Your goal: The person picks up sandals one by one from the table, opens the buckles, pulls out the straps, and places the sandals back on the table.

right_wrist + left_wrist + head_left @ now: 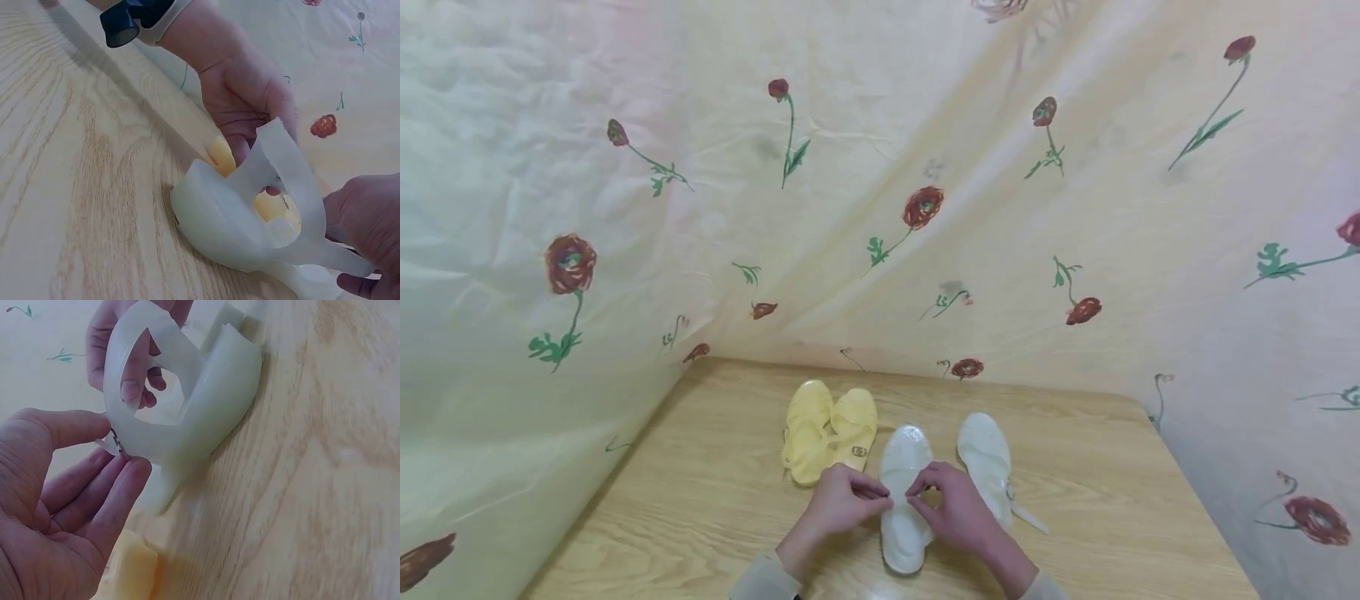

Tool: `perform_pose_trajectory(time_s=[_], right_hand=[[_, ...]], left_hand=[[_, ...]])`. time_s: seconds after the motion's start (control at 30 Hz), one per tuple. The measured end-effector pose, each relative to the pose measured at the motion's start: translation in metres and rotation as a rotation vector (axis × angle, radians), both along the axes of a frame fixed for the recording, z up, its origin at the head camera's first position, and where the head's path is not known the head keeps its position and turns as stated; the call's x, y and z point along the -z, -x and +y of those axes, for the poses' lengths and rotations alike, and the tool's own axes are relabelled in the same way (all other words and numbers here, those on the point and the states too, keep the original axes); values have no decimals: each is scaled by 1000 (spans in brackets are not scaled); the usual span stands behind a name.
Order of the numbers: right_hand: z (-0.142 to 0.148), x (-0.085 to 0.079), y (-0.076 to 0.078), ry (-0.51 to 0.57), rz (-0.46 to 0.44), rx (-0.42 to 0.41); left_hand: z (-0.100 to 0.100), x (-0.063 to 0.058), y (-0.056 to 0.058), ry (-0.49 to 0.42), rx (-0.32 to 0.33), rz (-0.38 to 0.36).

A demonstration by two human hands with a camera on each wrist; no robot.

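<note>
Wht sandal (pixel 898 525), semi-clear, sole-down on wood tbl (pixel 1112 500), strap (pixel 115 362) up in loop, sm. metal buckle (pixel 117 442)

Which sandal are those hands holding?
The white sandal between the yellow pair and the other white sandal: only it is held, by left hand and right hand.

The table (pixel 700 467) (pale, wood-grained) carries two yellow sandals (pixel 808 446) and two whitish sandals (pixel 906 454).

The sleeves (pixel 765 579) are pale beige. Behind the left hand (pixel 846 502), a dark device (pixel 128 24) with a rounded barrel meets the cuff (pixel 165 26).
</note>
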State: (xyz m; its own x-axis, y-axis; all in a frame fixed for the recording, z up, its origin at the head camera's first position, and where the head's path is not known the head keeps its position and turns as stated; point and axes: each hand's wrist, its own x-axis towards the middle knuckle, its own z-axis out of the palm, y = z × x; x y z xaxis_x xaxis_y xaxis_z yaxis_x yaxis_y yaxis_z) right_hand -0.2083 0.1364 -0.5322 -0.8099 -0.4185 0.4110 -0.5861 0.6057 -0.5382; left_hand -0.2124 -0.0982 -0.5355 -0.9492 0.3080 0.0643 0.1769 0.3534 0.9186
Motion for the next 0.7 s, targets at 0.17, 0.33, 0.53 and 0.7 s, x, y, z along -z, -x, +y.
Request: perform_pose_trajectory(time_s=[0.17,0.33,0.53,0.7], right_hand=[[4,-1,0,-25,21,29],[5,-2,-1,-35,39,52],[2,-7,-7,-79,105,156],[2,-13,-10,-132,146,252]], left_hand=[[-1,1,-1,0,-18,4],[0,3,-1,-13,-25,-5],[1,4,-4,-46,-34,-3],[0,3,-4,-47,-45,-7]])
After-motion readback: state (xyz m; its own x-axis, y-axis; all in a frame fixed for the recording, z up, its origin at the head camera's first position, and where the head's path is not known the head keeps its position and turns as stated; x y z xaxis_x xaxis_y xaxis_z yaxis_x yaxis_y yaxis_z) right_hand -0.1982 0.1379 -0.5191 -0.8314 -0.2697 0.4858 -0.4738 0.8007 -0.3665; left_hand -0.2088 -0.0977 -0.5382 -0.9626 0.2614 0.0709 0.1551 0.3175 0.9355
